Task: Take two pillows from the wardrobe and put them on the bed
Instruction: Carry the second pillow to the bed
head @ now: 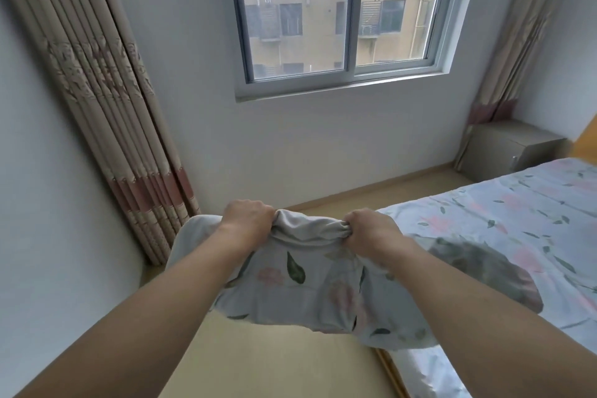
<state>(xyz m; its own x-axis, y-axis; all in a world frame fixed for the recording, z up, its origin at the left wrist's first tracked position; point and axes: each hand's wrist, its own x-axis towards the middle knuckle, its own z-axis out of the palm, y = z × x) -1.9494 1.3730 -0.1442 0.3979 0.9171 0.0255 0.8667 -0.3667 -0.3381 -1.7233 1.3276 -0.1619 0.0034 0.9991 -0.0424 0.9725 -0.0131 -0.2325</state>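
Beside bed [517, 220]: pillow [303, 287] bunched in both hands [248, 220].

The pillow [310, 287], low in the middle of the frame, is pale blue-grey with pink flowers and dark green leaves; its bunched far edge is plain beige-grey. The sheet [517, 220] at the right carries the same pale ground, pink flowers and green leaves. The curtain [106, 100] at the left is beige in pleats, with a faint brownish tree pattern and a dusty pink band low down. The wall [290, 145] is pale grey-white, the floor [284, 362] light tan, the cabinet [510, 145] at the right grey-beige.
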